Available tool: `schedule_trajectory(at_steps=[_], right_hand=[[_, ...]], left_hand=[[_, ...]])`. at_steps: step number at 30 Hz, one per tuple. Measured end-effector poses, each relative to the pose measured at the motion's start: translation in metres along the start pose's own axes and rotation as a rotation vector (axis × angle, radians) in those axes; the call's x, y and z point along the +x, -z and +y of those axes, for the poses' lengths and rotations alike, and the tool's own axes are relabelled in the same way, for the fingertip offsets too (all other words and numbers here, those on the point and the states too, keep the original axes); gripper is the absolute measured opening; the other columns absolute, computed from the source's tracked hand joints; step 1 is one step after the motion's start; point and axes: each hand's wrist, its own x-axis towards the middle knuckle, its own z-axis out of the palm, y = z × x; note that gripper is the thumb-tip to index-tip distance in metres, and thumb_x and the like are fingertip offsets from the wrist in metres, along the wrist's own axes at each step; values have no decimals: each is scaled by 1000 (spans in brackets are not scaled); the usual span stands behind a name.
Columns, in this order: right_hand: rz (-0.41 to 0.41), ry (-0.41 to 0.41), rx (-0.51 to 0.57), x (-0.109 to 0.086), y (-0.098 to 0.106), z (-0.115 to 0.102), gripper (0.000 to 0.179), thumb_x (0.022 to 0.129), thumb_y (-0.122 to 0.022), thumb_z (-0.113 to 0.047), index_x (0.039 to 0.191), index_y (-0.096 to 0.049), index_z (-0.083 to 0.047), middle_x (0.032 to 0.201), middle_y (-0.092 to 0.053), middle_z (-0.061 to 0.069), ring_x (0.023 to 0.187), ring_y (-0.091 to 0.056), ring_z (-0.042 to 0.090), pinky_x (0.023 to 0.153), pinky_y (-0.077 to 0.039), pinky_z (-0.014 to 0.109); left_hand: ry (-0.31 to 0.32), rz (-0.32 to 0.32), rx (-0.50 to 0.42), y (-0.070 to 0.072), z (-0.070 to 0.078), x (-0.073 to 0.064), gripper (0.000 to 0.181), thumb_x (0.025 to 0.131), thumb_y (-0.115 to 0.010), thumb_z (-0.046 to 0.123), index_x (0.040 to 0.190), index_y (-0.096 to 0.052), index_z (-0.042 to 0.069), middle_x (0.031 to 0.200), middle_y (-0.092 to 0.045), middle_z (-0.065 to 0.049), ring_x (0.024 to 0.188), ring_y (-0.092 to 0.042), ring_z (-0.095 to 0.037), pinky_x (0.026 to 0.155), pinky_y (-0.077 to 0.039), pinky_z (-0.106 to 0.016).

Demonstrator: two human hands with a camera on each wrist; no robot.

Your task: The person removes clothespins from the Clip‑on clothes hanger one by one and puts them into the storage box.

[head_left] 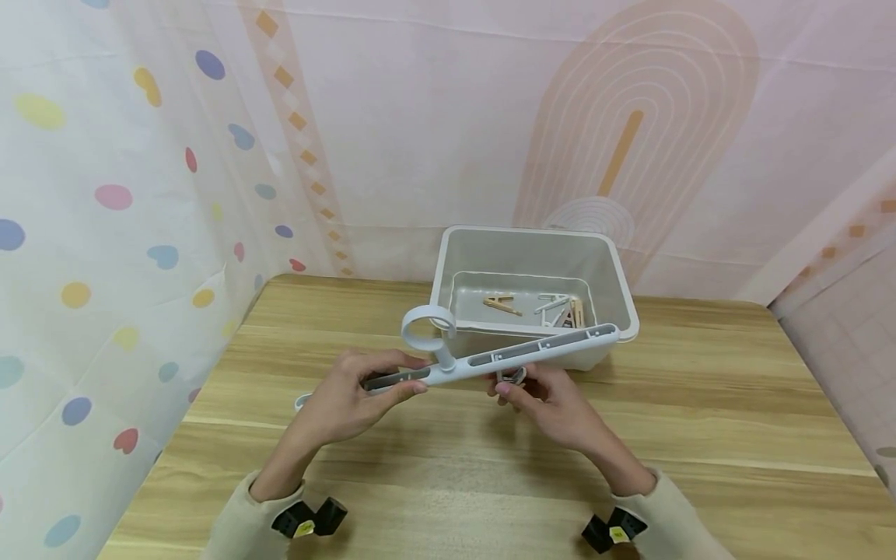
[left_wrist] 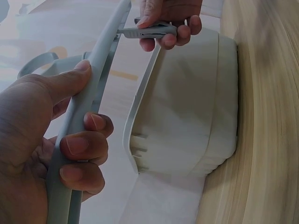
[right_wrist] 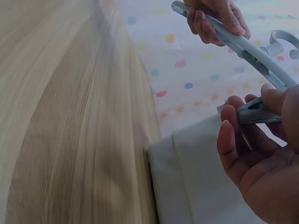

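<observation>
My left hand (head_left: pixel 353 393) grips one end of a pale blue-grey clip hanger (head_left: pixel 539 347), fingers curled round its bar. The hanger tilts up to the right, its round hook (head_left: pixel 418 327) standing over the middle and its far end overlapping the bin's front rim. Under the bar, my right hand (head_left: pixel 560 404) pinches a grey clothespin (left_wrist: pixel 147 31) between thumb and fingers. In the left wrist view, the clothespin's tip meets the underside of the bar. Slots run along the bar on both sides of the hook.
A light grey plastic bin (head_left: pixel 532 249) stands behind the hands, close to the patterned curtain (head_left: pixel 420 117). On its floor lie several clothespins, including a tan one (head_left: pixel 501 304) and a white one (head_left: pixel 551 303). Beneath is a wood-grain table (head_left: pixel 700 404).
</observation>
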Motion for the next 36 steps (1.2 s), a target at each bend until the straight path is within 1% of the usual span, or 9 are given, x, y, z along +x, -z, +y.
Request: schedule_trajectory(at_steps=[3, 6, 11, 18, 22, 27, 30, 34, 36], right_hand=[[23, 2, -51, -3, 3, 0, 17, 103, -61, -11, 116, -70, -7, 94, -72, 7, 79, -64, 14, 67, -56, 27], [61, 41, -120, -6, 5, 2, 17, 102, -62, -8, 116, -72, -4, 90, -70, 5, 77, -60, 6, 66, -55, 25], [136, 163, -238, -9, 7, 7, 17, 98, -65, -2, 113, -74, -2, 99, -75, 8, 82, -59, 0, 71, -58, 23], [227, 341, -331, -8, 8, 9, 19, 90, -72, 5, 102, -76, -9, 81, -73, -3, 71, -56, 1, 60, -44, 16], [228, 404, -296, -7, 8, 10, 22, 90, -70, 8, 100, -74, -11, 81, -74, -2, 72, -60, 5, 62, -45, 17], [227, 434, -250, -9, 8, 12, 23, 89, -69, 10, 101, -74, -10, 78, -72, -2, 68, -53, 5, 59, -43, 22], [209, 427, -223, -9, 7, 12, 22, 91, -69, 8, 100, -73, -11, 78, -70, -3, 67, -51, 5, 58, -42, 24], [172, 389, -138, -11, 5, 11, 21, 93, -66, 8, 99, -73, -11, 78, -70, -1, 74, -59, 8, 68, -48, 22], [173, 369, -109, -12, 4, 10, 22, 93, -64, 10, 100, -73, -9, 77, -69, 1, 75, -60, 9, 68, -49, 22]], left_hand=[[-9, 1, 9, 0, 1, 1, 24, 90, -80, 13, 112, -78, 22, 93, -78, 8, 62, -57, -6, 52, -46, -19], [-6, 1, 11, -1, 1, 0, 24, 89, -80, 14, 112, -78, 23, 90, -77, 9, 60, -56, -7, 51, -44, -17], [-2, -8, 4, -2, 0, 0, 24, 90, -80, 14, 112, -78, 23, 90, -77, 8, 60, -56, -5, 52, -46, -18], [-3, -18, -22, -3, 0, 0, 25, 90, -79, 12, 113, -77, 21, 98, -79, 4, 65, -62, -9, 57, -52, -20], [0, -23, -43, -3, 1, -1, 24, 90, -79, 10, 112, -78, 20, 98, -79, 3, 66, -62, -7, 57, -53, -22], [-11, -40, -71, -2, 3, -1, 23, 90, -78, 8, 111, -79, 18, 97, -79, 2, 65, -57, -3, 53, -48, -20], [-24, -57, -89, -1, 2, -2, 25, 89, -79, 6, 111, -79, 16, 95, -79, 2, 67, -58, -2, 55, -49, -19], [-44, -78, -129, -1, 1, -3, 29, 87, -80, 3, 115, -78, 12, 98, -79, -1, 75, -66, -4, 63, -56, -24], [-49, -85, -139, -1, 1, -3, 31, 86, -80, 2, 115, -77, 11, 99, -79, -2, 75, -67, -5, 63, -57, -24]])
